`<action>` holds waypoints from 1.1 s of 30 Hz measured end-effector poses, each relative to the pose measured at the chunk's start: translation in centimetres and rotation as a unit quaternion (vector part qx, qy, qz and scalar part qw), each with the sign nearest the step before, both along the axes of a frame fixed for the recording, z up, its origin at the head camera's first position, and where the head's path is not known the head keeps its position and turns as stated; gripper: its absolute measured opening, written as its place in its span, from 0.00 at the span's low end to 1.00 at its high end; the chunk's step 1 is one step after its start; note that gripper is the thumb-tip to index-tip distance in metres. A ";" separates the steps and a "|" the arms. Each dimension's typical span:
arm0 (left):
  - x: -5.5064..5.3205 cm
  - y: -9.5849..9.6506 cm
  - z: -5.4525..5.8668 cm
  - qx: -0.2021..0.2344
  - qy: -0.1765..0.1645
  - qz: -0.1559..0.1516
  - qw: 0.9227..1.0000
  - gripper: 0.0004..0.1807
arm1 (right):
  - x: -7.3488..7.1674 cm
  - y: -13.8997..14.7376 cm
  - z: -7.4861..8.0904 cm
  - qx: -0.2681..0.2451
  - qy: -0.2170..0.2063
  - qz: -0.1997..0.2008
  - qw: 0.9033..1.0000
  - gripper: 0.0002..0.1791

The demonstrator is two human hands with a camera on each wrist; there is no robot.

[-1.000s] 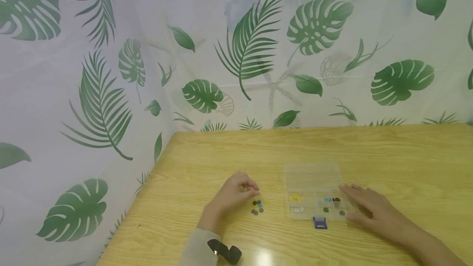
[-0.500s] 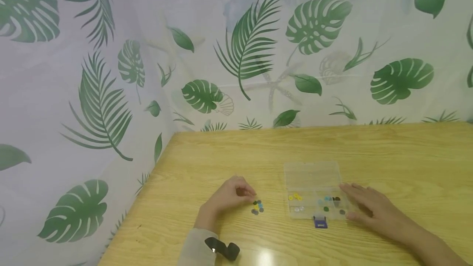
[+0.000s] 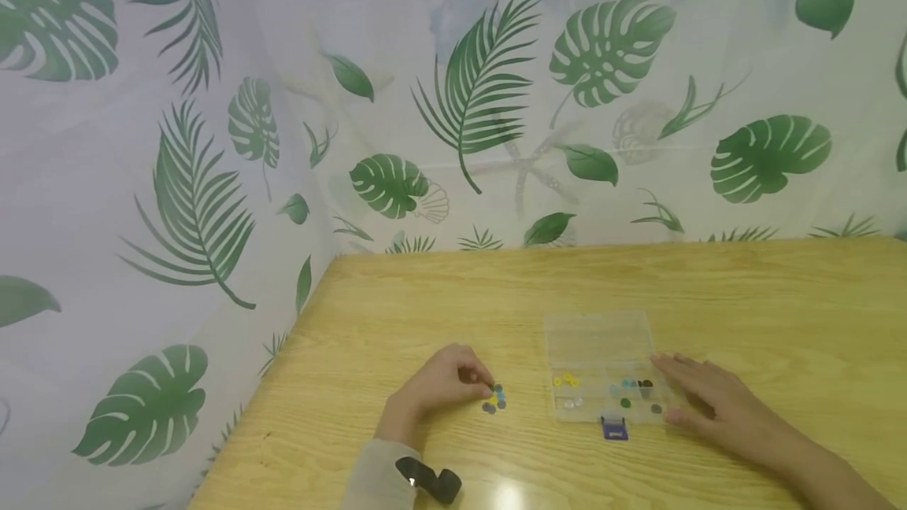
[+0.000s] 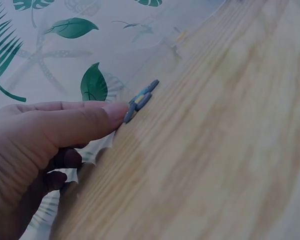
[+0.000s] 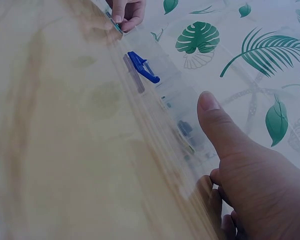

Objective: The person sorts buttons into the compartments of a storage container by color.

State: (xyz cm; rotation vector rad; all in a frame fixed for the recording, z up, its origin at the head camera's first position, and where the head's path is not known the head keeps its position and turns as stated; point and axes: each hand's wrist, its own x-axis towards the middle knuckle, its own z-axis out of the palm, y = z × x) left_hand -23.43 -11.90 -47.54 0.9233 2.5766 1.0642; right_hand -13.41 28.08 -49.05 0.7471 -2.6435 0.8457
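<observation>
The left hand [image 3: 442, 380] bends over a small pile of round buttons [image 3: 500, 397], blue, yellow and dark grey. Its thumb and index finger pinch a dark green button [image 3: 490, 387] at the pile's edge. In the left wrist view, the thumb [image 4: 115, 114] reaches the near end of the pile, and the other fingers curl beneath. The right hand [image 3: 716, 400] lies along the right side of a clear plastic compartment box [image 3: 556, 409], fingers fairly straight, thumb near its front corner. Yellow, clear, light blue, dark and green buttons lie sorted in the box.
The box's clear lid [image 3: 598, 335] is folded back on the wooden table [image 3: 439, 290]. A blue latch [image 3: 614, 428] sticks out at the box's front. A leaf-patterned cloth [image 3: 496, 101] hangs behind and to the left of the table.
The left hand has come down and toward the front, from above the pile onto its edge, closing thumb and finger on the green button. The right hand has stayed by the box.
</observation>
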 end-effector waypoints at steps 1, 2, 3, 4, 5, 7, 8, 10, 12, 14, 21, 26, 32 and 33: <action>0.0 0.0 0.0 -0.001 0.001 0.000 1.000 0.04 | 0.0 0.0 0.0 -0.001 0.000 0.000 1.000 0.39; 0.1 0.0 0.0 -0.001 0.000 0.003 1.000 0.04 | 0.0 0.0 0.0 -0.001 -0.001 0.000 1.000 0.38; 0.1 0.1 0.0 -0.002 -0.001 0.005 1.000 0.04 | 0.0 0.0 0.0 -0.002 -0.001 0.000 1.000 0.38; 0.2 0.0 -0.1 -0.003 -0.001 0.008 1.000 0.04 | 0.0 0.0 0.0 -0.002 -0.001 0.000 1.000 0.38; 0.2 0.0 -0.1 -0.004 0.000 0.011 1.000 0.03 | 0.0 0.0 -0.1 -0.002 -0.002 0.000 1.000 0.39; 0.2 0.0 -0.1 -0.004 0.005 0.012 1.000 0.04 | -0.1 0.0 -0.1 -0.003 -0.006 0.000 1.000 0.39; 0.2 0.0 -0.2 -0.006 0.009 0.012 1.000 0.04 | -0.1 0.0 -0.1 -0.002 -0.005 0.000 1.000 0.39; 0.2 0.0 -0.3 -0.005 0.016 0.012 1.000 0.04 | -0.1 0.0 -0.2 -0.002 -0.005 0.001 1.000 0.39; 0.2 0.0 -0.3 -0.001 0.018 0.012 1.000 0.04 | -0.1 0.0 -0.2 -0.001 -0.002 0.000 1.000 0.39; 0.2 0.1 -0.4 0.000 0.019 0.011 1.000 0.04 | -0.1 0.0 -0.2 0.002 0.003 0.000 1.000 0.39; 0.1 0.1 -0.4 -0.001 0.032 0.013 0.999 0.03 | -0.1 0.0 -0.3 -0.003 0.009 0.004 1.000 0.39; 0.1 0.1 -0.5 0.010 0.024 0.016 1.000 0.03 | -0.2 0.1 -0.4 -0.001 0.005 0.003 1.000 0.39; 0.2 0.2 -0.3 0.024 0.005 0.042 0.999 0.03 | -0.2 0.1 -0.3 -0.004 0.015 0.007 1.000 0.39; 0.3 0.2 -0.2 0.025 0.006 0.049 0.998 0.03 | -0.1 0.1 -0.3 -0.005 0.014 0.007 1.000 0.39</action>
